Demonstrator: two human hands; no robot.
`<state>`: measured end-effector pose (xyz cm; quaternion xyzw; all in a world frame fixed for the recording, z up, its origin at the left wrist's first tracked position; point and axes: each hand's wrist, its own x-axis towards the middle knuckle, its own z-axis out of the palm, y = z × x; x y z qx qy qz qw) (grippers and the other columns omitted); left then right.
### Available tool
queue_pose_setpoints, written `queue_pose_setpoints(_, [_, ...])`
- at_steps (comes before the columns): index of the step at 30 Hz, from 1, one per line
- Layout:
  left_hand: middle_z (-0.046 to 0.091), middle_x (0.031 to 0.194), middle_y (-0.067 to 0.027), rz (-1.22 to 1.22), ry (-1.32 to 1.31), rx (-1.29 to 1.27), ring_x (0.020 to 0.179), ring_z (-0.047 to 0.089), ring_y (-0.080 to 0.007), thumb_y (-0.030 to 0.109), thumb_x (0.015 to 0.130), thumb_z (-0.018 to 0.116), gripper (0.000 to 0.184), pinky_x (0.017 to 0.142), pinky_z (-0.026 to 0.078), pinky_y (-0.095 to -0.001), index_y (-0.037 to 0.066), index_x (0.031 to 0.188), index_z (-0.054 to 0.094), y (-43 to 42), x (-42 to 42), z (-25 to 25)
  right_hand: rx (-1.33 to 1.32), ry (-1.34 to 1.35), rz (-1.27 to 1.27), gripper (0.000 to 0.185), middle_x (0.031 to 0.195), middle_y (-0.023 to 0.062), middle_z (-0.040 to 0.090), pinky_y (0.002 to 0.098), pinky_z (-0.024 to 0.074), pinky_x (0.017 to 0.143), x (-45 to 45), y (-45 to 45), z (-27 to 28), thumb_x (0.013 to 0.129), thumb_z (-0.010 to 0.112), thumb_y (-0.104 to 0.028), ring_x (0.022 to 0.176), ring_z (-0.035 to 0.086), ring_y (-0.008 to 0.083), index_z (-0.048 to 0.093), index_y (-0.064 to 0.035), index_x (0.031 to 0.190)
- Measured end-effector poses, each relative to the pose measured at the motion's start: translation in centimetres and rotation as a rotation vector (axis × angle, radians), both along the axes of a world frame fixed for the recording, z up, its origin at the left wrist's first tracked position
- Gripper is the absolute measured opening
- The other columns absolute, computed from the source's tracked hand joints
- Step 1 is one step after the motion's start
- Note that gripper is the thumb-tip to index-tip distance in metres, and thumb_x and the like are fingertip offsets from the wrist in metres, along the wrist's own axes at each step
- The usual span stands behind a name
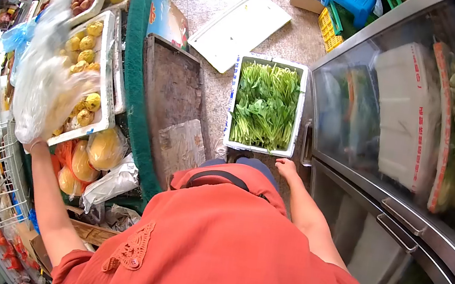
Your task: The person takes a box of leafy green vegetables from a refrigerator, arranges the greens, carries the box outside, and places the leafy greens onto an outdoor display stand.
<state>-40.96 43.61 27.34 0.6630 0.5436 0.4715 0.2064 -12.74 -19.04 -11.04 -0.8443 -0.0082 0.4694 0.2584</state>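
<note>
Clear plastic bags (pixel 45 76) hang bunched from my left hand (pixel 36 145), whose fingers are wrapped round their lower end, beside a white foam tray (pixel 104 119) of yellow fruit (pixel 87 55). The bags partly cover that fruit. My right hand (pixel 285 166) is beside the lower right corner of a white foam box (pixel 300 111), its fingers curled and their tips hard to make out. Leafy greens (pixel 265 103) fill the box, which lies on the floor in front of my legs.
A glass-door fridge (pixel 350 136) with handles stands close on the right. Left is a green-edged stall (pixel 135 71) with more fruit trays. A brown wooden tray (pixel 171 87), a white foam lid (pixel 240 27) and a blue stool (pixel 352 0) lie ahead.
</note>
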Motion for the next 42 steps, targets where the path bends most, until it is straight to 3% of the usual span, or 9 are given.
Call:
queue_pose_setpoints(4, [0.059, 0.083, -0.0117, 0.366, 0.2, -0.169, 0.069, 0.056, -0.0187, 0.02, 0.069, 0.054, 0.029, 0.059, 0.045, -0.0278, 0.001, 0.092, 0.056, -1.7, -4.6, 0.2, 0.027, 0.131, -0.198, 0.024, 0.07, -0.001, 0.055, 0.0239, 0.0391, 0.044, -0.2, -1.9, -0.4, 0.069, 0.052, -0.015, 0.056, 0.05, 0.0082, 0.055, -0.0088, 0.092])
queue_pose_setpoints(10, [0.058, 0.087, -0.014, 0.833, 0.659, -0.343, 0.077, 0.056, -0.0219, 0.023, 0.067, 0.053, 0.034, 0.066, 0.044, -0.0277, 0.002, 0.094, 0.056, -7.8, -3.4, 1.7, -0.021, 0.347, -0.453, 0.021, 0.066, -0.0023, 0.052, 0.0239, 0.0357, 0.041, -0.4, -5.3, 0.7, 0.069, 0.049, -0.012, 0.053, 0.047, 0.0068, 0.053, -0.0113, 0.09])
queue_pose_setpoints(12, [0.058, 0.083, -0.0138, 0.408, 0.425, 0.057, 0.076, 0.055, -0.0181, 0.018, 0.064, 0.057, 0.033, 0.066, 0.042, -0.0249, 0.0, 0.092, 0.055, -5.8, -3.7, -0.8, -0.029, 0.379, -0.524, 0.02, 0.065, -0.0026, 0.052, 0.0245, 0.036, 0.041, -0.4, -6.4, -0.1, 0.069, 0.048, -0.011, 0.053, 0.046, 0.0068, 0.053, -0.0118, 0.089])
queue_pose_setpoints(15, [0.052, 0.083, -0.0053, -0.037, 0.366, 0.098, 0.07, 0.05, -0.0134, 0.009, 0.072, 0.054, 0.029, 0.065, 0.041, -0.0224, 0.001, 0.099, 0.049, -7.4, 4.1, -3.2, -0.091, 0.303, -0.503, 0.02, 0.066, -0.003, 0.052, 0.0249, 0.0372, 0.041, 0.0, -7.1, -0.8, 0.07, 0.048, -0.011, 0.054, 0.047, 0.0069, 0.053, -0.0116, 0.09])
queue_pose_setpoints(17, [0.052, 0.085, -0.0051, -0.368, 0.2, -0.133, 0.072, 0.05, -0.0115, 0.008, 0.075, 0.052, 0.027, 0.067, 0.041, -0.0218, -0.002, 0.099, 0.047, -12.0, 11.4, -5.7, -0.096, 0.313, -0.504, 0.021, 0.067, -0.0033, 0.052, 0.0247, 0.0389, 0.042, 0.5, -6.9, -0.2, 0.072, 0.048, -0.012, 0.056, 0.049, 0.0062, 0.052, -0.012, 0.092])
queue_pose_setpoints(21, [0.054, 0.085, -0.004, -0.978, 0.484, -0.699, 0.077, 0.05, -0.0097, 0.011, 0.075, 0.055, 0.026, 0.068, 0.041, -0.0207, 0.004, 0.099, 0.049, -20.1, 21.3, -12.8, -0.035, 0.348, -0.662, 0.026, 0.077, -0.0033, 0.055, 0.0223, 0.0409, 0.047, 1.8, -5.5, 1.1, 0.073, 0.049, -0.015, 0.062, 0.05, 0.0044, 0.051, -0.0129, 0.099])
queue_pose_setpoints(25, [0.054, 0.088, -0.0068, -1.244, 0.765, -1.141, 0.08, 0.051, -0.0116, 0.012, 0.074, 0.056, 0.03, 0.07, 0.042, -0.023, 0.002, 0.101, 0.048, -23.9, 25.6, -20.3, 0.005, 0.333, -0.792, 0.026, 0.084, -0.0021, 0.055, 0.0219, 0.0415, 0.053, 1.9, -4.8, 2.0, 0.076, 0.047, -0.017, 0.07, 0.051, 0.0045, 0.05, -0.0125, 0.101])
queue_pose_setpoints(35, [0.056, 0.08, -0.0069, -1.21, 0.891, -1.107, 0.072, 0.051, -0.0109, 0.012, 0.074, 0.054, 0.026, 0.066, 0.041, -0.023, -0.001, 0.096, 0.05, -21.3, 30.3, -34.6, -0.119, 0.157, -1.029, 0.027, 0.088, 0.0041, 0.056, 0.0199, 0.0415, 0.053, -0.1, -3.5, 2.8, 0.077, 0.044, -0.012, 0.071, 0.053, 0.0081, 0.048, -0.0058, 0.103])
queue_pose_setpoints(42, [0.057, 0.079, -0.0069, -1.062, 0.956, -1.091, 0.072, 0.052, -0.0108, 0.014, 0.074, 0.055, 0.024, 0.066, 0.042, -0.023, -0.001, 0.092, 0.051, -23.4, 31.2, -46.2, -0.001, 0.179, -0.924, 0.024, 0.082, 0.0058, 0.056, 0.0217, 0.0417, 0.055, 4.4, 0.0, -11.5, 0.075, 0.051, -0.014, 0.068, 0.052, 0.0106, 0.052, -0.0006, 0.095])
